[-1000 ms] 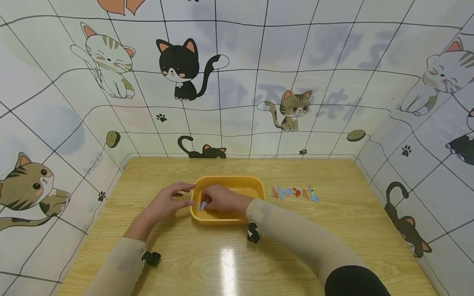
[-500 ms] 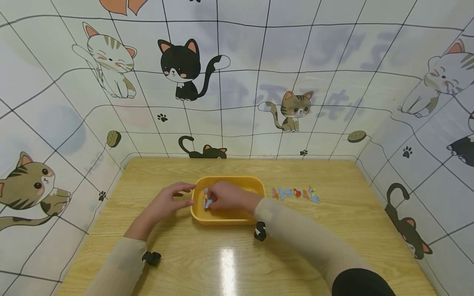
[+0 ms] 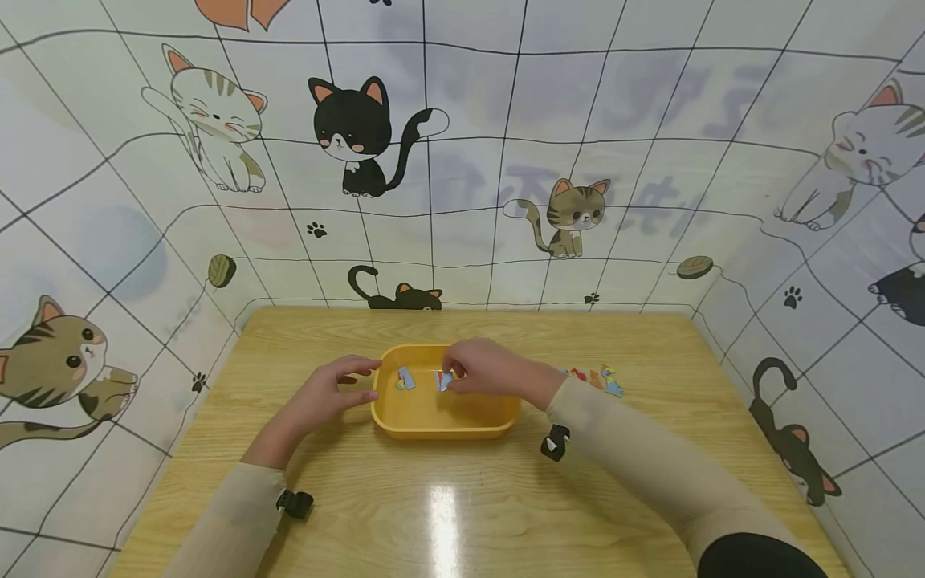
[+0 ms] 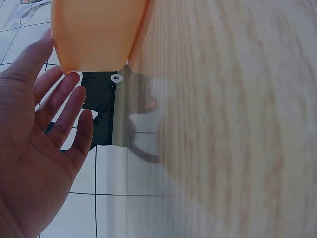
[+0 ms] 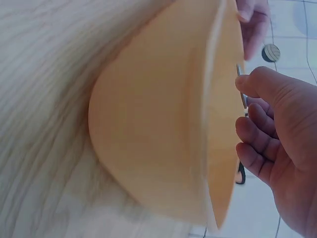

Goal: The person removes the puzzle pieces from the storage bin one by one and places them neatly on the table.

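A yellow tray [image 3: 448, 432] sits on the wooden table. At its left end my left hand [image 3: 328, 395] touches the rim with spread, nearly straight fingers; the left wrist view shows that hand [image 4: 44, 129] against the tray's end wall. My right hand [image 3: 484, 369] is over the tray, pinching a small flat cut-out piece [image 3: 443, 380] in blue, white and red. Seen edge-on in the right wrist view, this thin piece [image 5: 241, 87] lies between thumb and fingers. Another blue piece with red and yellow parts [image 3: 407, 378] lies in the tray's left part.
To the right of the tray, several small coloured cut-outs [image 3: 611, 383] lie in a row on the table [image 3: 347, 514], some hidden behind my right forearm. A cat-patterned wall covering [image 3: 462, 177] encloses the table's back and sides.
My right hand has moved right from the tray's left end, carrying the pinched piece. The other piece in the tray now shows fully. My left hand has stayed in place.
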`<state>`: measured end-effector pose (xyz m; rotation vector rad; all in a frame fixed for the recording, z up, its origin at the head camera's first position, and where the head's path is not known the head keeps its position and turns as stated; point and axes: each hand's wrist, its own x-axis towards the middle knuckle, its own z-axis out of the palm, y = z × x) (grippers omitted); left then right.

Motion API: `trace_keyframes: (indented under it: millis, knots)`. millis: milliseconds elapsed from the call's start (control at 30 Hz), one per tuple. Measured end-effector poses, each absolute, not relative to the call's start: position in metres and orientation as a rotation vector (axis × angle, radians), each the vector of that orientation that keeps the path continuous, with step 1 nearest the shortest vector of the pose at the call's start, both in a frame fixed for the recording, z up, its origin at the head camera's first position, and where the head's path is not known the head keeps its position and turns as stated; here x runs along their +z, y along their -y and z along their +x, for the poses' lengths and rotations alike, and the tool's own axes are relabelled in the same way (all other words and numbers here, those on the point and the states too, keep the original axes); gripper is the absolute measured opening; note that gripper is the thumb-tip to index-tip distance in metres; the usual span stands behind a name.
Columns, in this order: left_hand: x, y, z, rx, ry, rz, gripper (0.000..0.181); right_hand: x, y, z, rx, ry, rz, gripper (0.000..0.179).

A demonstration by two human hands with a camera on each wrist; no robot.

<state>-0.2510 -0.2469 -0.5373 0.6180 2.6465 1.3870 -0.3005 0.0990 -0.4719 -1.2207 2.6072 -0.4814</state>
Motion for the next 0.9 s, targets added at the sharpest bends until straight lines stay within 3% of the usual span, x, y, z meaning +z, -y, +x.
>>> trace_keyframes:
  millis: [433, 900]
  knots:
    - [-0.534, 0.246, -0.251, 1.378, -2.651, 0.624, 0.054, -0.465, -0.169, -0.302, -0.643, -2.669, -1.147, 0.016]
    - [-0.532, 0.245, -0.249, 1.355, -2.659, 0.622, 0.054, -0.457, -0.241, -0.293, -0.892, -2.643, -0.888, 0.018]
